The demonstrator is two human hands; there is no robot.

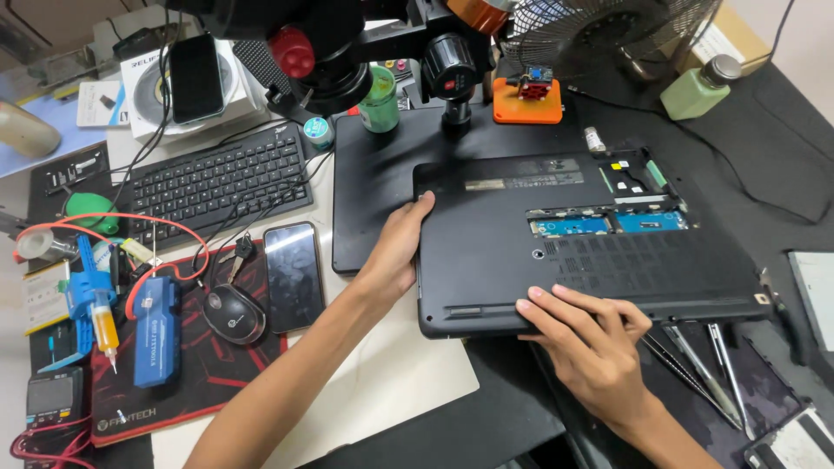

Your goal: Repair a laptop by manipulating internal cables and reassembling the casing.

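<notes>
On the counter (408, 382), one black laptop (573, 252) is laid bottom side up, partly on a black mat beneath a microscope head (347, 43). One compartment near its far edge is uncovered, and two blue boards (608, 223) are seen inside. Two hands are placed on the laptop. The left hand (395, 247) is set against its left edge, the grip loosely curled around the rim with the thumb on top. The right hand (591, 339) is laid flat on the near edge, fingers spread; nothing is clasped by it. Just right of that hand, several metal tweezers (704, 365) are laid side by side; an exact count cannot be told. To the left of the laptop, one dark phone (294, 274), one black mouse (233, 314), one black keyboard (217, 178) and one set of keys (241, 252) are seen. One green bottle (699, 87) and one fan (608, 30) are stood at the far right.
</notes>
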